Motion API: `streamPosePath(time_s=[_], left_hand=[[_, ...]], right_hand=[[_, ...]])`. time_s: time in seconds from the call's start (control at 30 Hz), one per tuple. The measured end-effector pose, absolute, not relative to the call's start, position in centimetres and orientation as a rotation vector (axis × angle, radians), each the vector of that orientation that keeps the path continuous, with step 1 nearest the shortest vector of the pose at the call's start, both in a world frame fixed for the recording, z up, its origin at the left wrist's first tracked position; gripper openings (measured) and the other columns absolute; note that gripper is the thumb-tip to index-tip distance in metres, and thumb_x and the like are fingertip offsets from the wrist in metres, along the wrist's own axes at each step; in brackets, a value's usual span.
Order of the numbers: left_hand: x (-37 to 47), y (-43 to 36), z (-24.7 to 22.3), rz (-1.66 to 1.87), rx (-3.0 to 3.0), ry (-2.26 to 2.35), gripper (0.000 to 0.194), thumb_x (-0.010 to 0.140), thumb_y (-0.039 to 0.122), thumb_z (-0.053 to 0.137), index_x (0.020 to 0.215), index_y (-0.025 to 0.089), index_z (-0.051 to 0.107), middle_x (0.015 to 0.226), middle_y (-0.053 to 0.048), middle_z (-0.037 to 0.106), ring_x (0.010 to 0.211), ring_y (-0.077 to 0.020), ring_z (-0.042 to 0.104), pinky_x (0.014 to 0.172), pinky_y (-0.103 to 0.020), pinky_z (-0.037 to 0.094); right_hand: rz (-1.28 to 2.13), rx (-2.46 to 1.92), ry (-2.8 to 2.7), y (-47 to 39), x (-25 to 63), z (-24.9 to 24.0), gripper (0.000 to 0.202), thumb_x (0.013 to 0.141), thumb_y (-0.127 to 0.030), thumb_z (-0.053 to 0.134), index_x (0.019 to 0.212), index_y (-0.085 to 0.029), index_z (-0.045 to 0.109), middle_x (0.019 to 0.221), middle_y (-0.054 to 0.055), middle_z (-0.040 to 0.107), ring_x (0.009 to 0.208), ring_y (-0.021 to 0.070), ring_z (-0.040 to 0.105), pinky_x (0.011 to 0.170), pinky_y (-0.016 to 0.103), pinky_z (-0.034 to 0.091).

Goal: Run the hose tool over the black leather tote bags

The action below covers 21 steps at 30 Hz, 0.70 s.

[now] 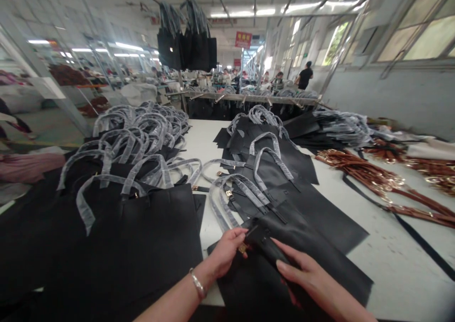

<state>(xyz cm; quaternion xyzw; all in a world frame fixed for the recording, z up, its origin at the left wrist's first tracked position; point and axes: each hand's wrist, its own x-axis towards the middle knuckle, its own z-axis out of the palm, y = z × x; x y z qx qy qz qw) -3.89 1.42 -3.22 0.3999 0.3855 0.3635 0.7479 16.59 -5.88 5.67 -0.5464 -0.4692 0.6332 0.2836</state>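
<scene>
Fingers of both the left hand (227,253) and the right hand (313,277) pinch a black strap (265,246).

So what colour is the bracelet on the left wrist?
Silver, the bracelet at the left wrist, clearest in the head view.

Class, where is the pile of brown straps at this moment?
The brown straps lie on the white table at the right of the head view, beyond the black bag panels.

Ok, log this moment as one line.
left hand: pinches strap end with gold clasp | right hand: rests on black strap | under hands: black leather panel | table: brown straps
</scene>
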Motion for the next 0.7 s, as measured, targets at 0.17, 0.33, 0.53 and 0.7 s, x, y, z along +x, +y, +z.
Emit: streamPosePath(time_s=[0.17,0.33,0.53,0.7], left_hand=[[-3.4,0.8,-3.3,0.833,0.751,0.828,0.042,0.076,0.047,0.069,0.101,0.014,0.061,0.093,-0.009,0.066,0.075,-0.0156,0.063,0.052,-0.02,0.039],[-2.9,0.2,-2.8,0.826,0.747,0.805,0.039,0.074,0.044,0.072,0.094,0.012,0.064,0.083,-0.007,0.064,0.068,-0.0137,0.06,0.049,-0.019,0.037],[-2.2,-0.6,-2.5,0.842,0.687,0.85,0.037,0.074,0.039,0.07,0.099,0.012,0.063,0.094,-0.011,0.067,0.073,-0.0163,0.064,0.051,-0.02,0.036],[-1.5,-1.5,-2.4,0.827,0.646,0.868,0.031,0.075,0.034,0.068,0.096,0.011,0.063,0.091,-0.012,0.067,0.068,-0.0139,0.06,0.053,-0.021,0.037]], right_hand=[[1.677,-1.524,-1.215,-5.8,17.1,6.0,0.082,0.078,-0.056,0.064,0.147,-0.023,0.035,0.068,-0.004,0.06,0.046,0.0111,0.057,0.043,0.021,0.043],[1.73,-1.521,-1.186,-5.9,17.0,6.4,0.084,0.076,-0.057,0.064,0.147,-0.023,0.036,0.068,-0.003,0.059,0.045,0.0112,0.057,0.042,0.021,0.043],[1.699,-1.573,-1.189,-6.4,17.6,7.0,0.084,0.074,-0.057,0.066,0.146,-0.022,0.038,0.066,-0.004,0.058,0.047,0.0117,0.056,0.045,0.022,0.043],[1.624,-1.584,-1.127,-6.6,18.0,6.4,0.086,0.073,-0.056,0.065,0.147,-0.021,0.037,0.067,-0.003,0.059,0.045,0.0126,0.056,0.044,0.024,0.043]])
